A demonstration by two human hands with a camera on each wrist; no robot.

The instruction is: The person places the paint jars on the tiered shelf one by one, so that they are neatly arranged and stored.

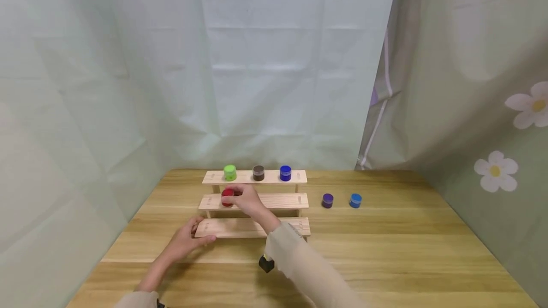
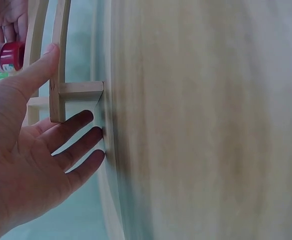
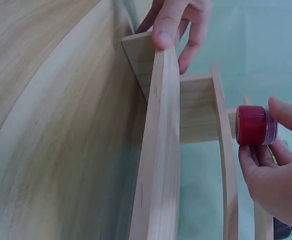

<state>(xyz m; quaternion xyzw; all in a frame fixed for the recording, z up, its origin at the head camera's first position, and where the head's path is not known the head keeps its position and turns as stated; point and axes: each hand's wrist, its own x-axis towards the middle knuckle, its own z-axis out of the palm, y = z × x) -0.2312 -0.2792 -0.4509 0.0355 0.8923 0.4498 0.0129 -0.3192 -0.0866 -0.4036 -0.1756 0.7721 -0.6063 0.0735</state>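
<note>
My right hand (image 1: 251, 202) pinches a small red paint jar (image 3: 252, 125) between thumb and fingers, at the left part of the middle step of a three-step wooden stand (image 1: 233, 228). In the right wrist view the jar appears on its side, its clear ridged lid toward the palm. My left hand (image 1: 183, 242) holds the left end of the bottom step. Its thumb (image 2: 44, 62) presses the front edge while the fingers reach behind the board, the lower ones spread loosely.
On the top step stand a green jar (image 1: 229, 173), a dark brown jar (image 1: 259, 173) and a blue jar (image 1: 285, 173). A purple jar (image 1: 327, 201) and a light blue jar (image 1: 355, 201) stand on the wooden table (image 1: 406, 251), right of the stand. Pale curtains (image 1: 274, 70) hang behind.
</note>
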